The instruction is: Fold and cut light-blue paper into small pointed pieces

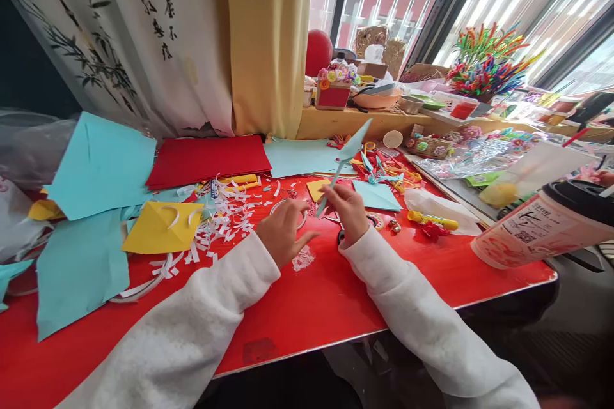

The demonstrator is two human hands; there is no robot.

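My right hand point(349, 209) pinches the narrow lower strip of a light blue paper piece point(354, 144), whose wider, pointed end rises above the fingers. To its left, my left hand point(288, 233) is empty, with thumb and fingers apart. A small clump of pinkish-white scraps point(303, 259) lies just below that hand on the red table point(326, 307). Partly hidden by my right hand are scissors point(341, 236) with black handles. Behind the hands are a small yellow paper point(316, 190) and a light blue folded paper point(377, 195).
White paper shreds point(233, 217), yellow paper point(163, 227) and light blue sheets point(84, 268) lie at left. Red sheets point(208, 160) lie behind. A yellow glue stick point(432, 220), small bells point(394, 226) and a large drink cup point(532, 227) stand or lie at right.
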